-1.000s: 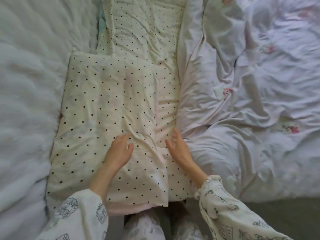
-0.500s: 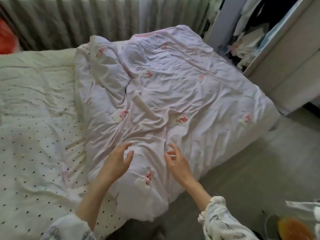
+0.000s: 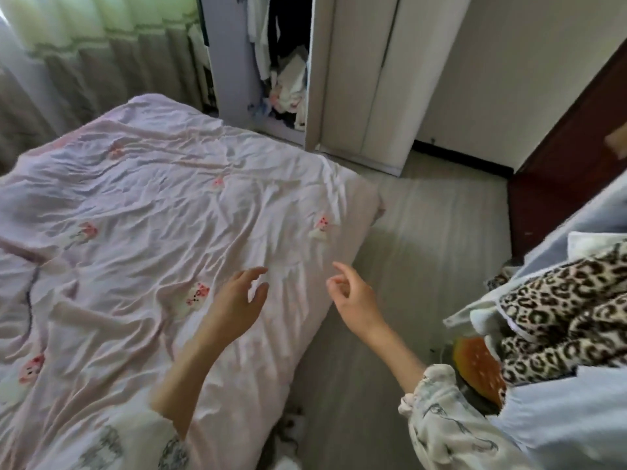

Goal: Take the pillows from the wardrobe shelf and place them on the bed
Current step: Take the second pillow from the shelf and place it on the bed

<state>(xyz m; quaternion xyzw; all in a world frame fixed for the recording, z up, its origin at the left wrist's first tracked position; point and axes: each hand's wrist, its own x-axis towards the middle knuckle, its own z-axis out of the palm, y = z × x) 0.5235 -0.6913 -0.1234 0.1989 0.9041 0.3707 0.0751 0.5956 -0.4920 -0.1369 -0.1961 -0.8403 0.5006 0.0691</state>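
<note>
Both hands bare and empty, held out above the lower centre of the frame. Left hand [image 3: 237,296] over the near edge of the bed [image 3: 142,232], grip wide, fingers spread, holding nothing. Right hand [image 3: 353,296] just past the bed edge over the floor [image 3: 424,239], grip loose and half-curled, also holding nothing. Hands apart, not touching. Printed sleeves at the bottom edge. Bed fills the left half — wrinkled pale pink duvet with small pink motifs. Wardrobe [image 3: 346,79] at upper centre, door ajar, crumpled clothes [image 3: 288,86] visible in the gap; no pillows to be made out inside — too dark and cluttered to tell. Leopard-print fabric [image 3: 559,310] at the right edge, orange spotted item [image 3: 478,368] just below it. Curtain [image 3: 95,52] upper left.
</note>
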